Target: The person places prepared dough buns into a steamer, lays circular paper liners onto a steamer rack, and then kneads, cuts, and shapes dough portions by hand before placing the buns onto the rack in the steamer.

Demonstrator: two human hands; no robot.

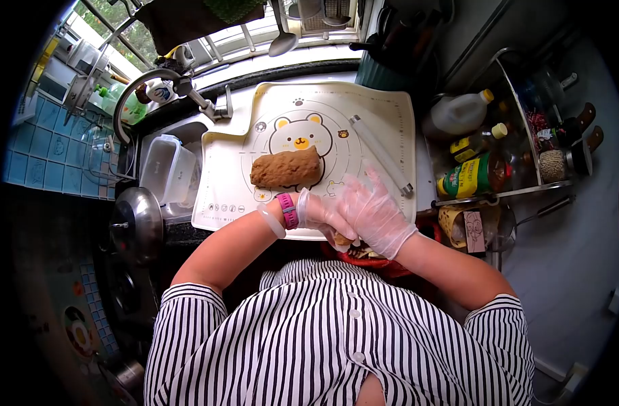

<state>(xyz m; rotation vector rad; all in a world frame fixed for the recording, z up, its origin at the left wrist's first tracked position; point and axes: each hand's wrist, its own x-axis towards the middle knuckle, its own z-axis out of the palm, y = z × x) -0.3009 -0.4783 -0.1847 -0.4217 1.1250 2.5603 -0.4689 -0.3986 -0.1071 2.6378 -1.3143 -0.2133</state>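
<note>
My left hand [321,211], in a clear plastic glove, bends its fingers inward near the mat's front edge. Under its fingertips a small brown piece [343,239] shows, mostly hidden. My right hand [371,213], also gloved, lies against the left one with its fingers stretched out. A thick log of brown dough [286,168] rests on the white baking mat [228,145], just beyond my left hand. A pale rolling pin [380,154] lies slantwise at the mat's right. Below my hands, a red container [389,268] with light and dark bits is partly covered.
A faucet [211,108] and a clear plastic box [167,168] are at the left, above a lidded metal pot [136,224]. Bottles, including a white jug [458,115], fill the right-hand rack. A dark green utensil holder [390,68] stands behind the mat.
</note>
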